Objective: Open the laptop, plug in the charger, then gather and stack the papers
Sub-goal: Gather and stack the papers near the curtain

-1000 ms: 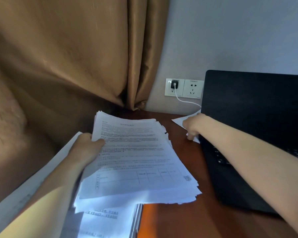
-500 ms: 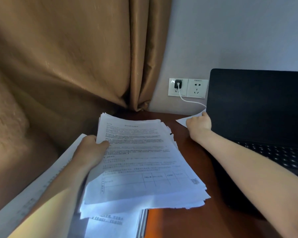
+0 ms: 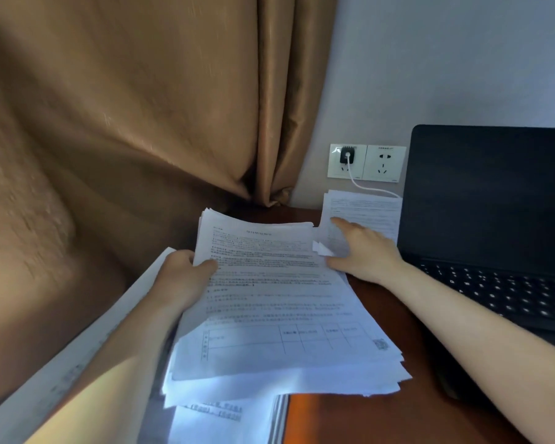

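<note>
— What does the head feed give you?

— My left hand (image 3: pixel 181 277) grips the stack of papers (image 3: pixel 269 302) at its left edge. The thumb is curled over the top page and the other fingers are underneath. The stack is fanned and uneven. Its near end overlaps more printed pages (image 3: pixel 212 421) lying on the desk (image 3: pixel 382 418) at the bottom of my view.

— And the other hand?

— My right hand (image 3: pixel 362 251) is on a loose sheet (image 3: pixel 366 209) just right of the stack, close against the left edge of the laptop (image 3: pixel 494 193). The index finger lies straight up the face of the sheet. The thumb points left and touches the stack's edge. The remaining fingers are hidden, so I cannot tell whether the sheet is pinched or only pressed.

— The laptop?

— It's open on the right of the desk, with the screen dark and the keyboard (image 3: pixel 510 293) showing.

— Charger?

— The black charger plug (image 3: pixel 346 155) sits in the left wall socket (image 3: pixel 335 169). Its white cable (image 3: pixel 364 187) drops and runs right along the top edge of the loose sheet to the laptop's edge, where I lose it.

— Anything else?

— A brown curtain (image 3: pixel 141 123) fills the left side and hangs down to the desk's back corner. A long white printed sheet (image 3: pixel 77 363) lies under my left forearm.
</note>
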`<state>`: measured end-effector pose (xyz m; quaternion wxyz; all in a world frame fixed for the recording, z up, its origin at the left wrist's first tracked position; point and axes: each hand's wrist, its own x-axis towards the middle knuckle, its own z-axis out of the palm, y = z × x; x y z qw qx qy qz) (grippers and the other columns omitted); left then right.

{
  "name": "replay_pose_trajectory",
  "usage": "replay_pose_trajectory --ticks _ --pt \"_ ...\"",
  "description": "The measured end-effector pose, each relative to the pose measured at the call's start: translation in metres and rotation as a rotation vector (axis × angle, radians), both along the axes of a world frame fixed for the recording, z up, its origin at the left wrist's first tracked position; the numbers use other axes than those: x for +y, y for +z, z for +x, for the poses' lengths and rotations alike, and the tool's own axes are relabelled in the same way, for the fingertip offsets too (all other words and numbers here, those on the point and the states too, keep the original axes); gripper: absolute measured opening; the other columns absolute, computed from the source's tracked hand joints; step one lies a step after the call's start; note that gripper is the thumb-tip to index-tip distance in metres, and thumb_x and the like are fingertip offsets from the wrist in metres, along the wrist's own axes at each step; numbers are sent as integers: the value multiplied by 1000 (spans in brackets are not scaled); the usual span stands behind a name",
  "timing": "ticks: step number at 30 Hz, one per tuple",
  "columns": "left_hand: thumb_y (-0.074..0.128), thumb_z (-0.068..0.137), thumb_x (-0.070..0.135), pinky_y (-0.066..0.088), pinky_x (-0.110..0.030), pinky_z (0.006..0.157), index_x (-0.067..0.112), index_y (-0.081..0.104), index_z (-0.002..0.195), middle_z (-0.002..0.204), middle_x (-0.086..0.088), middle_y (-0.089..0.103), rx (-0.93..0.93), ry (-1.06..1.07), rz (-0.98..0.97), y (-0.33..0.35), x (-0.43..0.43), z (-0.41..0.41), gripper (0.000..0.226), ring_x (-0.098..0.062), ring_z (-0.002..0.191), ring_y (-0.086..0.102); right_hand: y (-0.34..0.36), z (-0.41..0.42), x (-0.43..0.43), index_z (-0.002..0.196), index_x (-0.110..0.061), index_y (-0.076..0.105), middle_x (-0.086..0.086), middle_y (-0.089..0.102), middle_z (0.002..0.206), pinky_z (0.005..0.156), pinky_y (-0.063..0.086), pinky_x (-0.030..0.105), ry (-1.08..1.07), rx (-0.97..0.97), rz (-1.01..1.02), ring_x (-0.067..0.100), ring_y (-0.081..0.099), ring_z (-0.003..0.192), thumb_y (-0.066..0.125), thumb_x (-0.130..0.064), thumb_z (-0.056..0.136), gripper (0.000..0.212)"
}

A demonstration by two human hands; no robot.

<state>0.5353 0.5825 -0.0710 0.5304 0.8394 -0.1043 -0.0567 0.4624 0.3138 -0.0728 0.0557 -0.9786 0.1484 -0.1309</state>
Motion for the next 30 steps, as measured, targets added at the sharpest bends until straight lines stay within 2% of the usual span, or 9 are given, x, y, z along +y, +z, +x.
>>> replay_pose_trajectory --ticks 3,5,8,12,15,17,19,22,30 --pt "54 94 18 39 -25 51 9 60 82 76 -3 64 21 2 -16 2 0 0 17 -17 67 61 -3 -20 -8 150 -25 14 3 43 142 89 44 40 -74 67 4 28 46 124 58 -36 87 77" --pt "54 94 18 39 -25 51 6 61 88 78 -4 64 25 1 -7 4 -1 -2 15 -18 68 61 -3 -25 -18 144 -20 33 8 52 133 85 46 37 -190 66 -79 31 52 116 51 -27 94 54" --pt "54 94 16 38 -23 48 8 61 80 74 -3 63 11 14 -13 5 -2 -5 17 -15 63 60 -4 -23 -21 105 -10 61 12 63 110 69 39 33 -271 -8 -124 34 58 102 36 -29 102 32" --pt "54 94 15 39 -23 49 9 60 76 74 -3 62 -2 17 1 5 1 -9 20 -16 63 59 -4 -30 -20 62 -14 40 4 50 68 60 33 33 -140 -241 -36 34 58 77 38 -33 101 44" --pt "56 92 14 45 -25 57 5 64 78 80 -10 67 -7 57 -34 6 3 -8 18 -22 68 62 -3 -34 1 64 -11 55 7 55 56 47 29 28 109 -455 -177 32 58 56 58 -19 93 31" --pt "57 91 13 45 -26 60 2 65 80 80 -14 68 -52 133 -56 9 5 -8 17 -25 68 63 1 -34 26 69 -10 64 8 66 68 41 41 30 270 -471 -283 31 64 64 60 -16 89 21" --pt "57 89 13 47 -28 62 -1 66 83 81 -16 68 -63 188 -76 10 7 -6 18 -29 71 64 10 -34 50 86 -11 72 5 70 97 56 54 41 383 -362 -319 27 65 93 51 -21 93 24" --pt "56 89 13 52 -38 72 -4 67 89 88 -21 69 -8 216 -54 10 11 -3 21 -34 80 66 20 -41 75 110 -14 65 -1 62 118 83 49 40 502 -145 -236 19 50 115 35 -32 101 37" --pt "53 92 39 43 -27 59 5 63 95 79 -10 64 227 207 -179 18 8 -4 35 -25 69 60 18 -52 98 66 -7 46 9 53 68 74 45 48 843 4 138 33 54 81 25 -56 92 60"
